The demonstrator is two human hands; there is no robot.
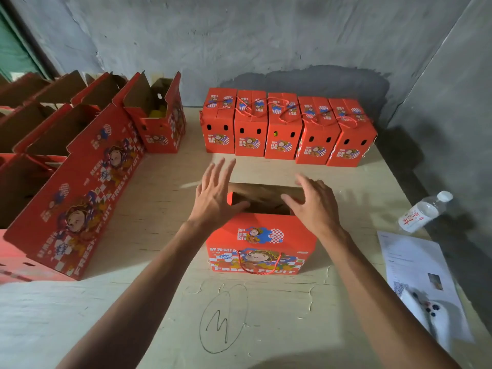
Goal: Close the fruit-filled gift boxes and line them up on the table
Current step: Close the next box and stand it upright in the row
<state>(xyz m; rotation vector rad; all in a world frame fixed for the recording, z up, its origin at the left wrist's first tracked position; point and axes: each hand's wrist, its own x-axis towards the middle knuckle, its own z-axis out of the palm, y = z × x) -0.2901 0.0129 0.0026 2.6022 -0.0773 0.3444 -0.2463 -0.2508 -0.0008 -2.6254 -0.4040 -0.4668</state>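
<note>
A red fruit gift box (262, 242) with a rope handle stands in the middle of the wooden table (159, 302), its top still open and dark inside. My left hand (217, 194) reaches over the box's left end with straight, spread fingers. My right hand (315, 202) rests on the right side of the opening, fingers relaxed on the inner flap. Several shut red boxes (288, 127) stand side by side in a row at the back of the table. An open box (159, 121) with yellow fruit inside stands to their left.
Several open red boxes (69, 166) crowd the left side. A plastic water bottle (424, 211) lies at the right edge. Printed paper (418, 270) and a white object (431, 312) lie at the near right. The grey wall stands close behind the row.
</note>
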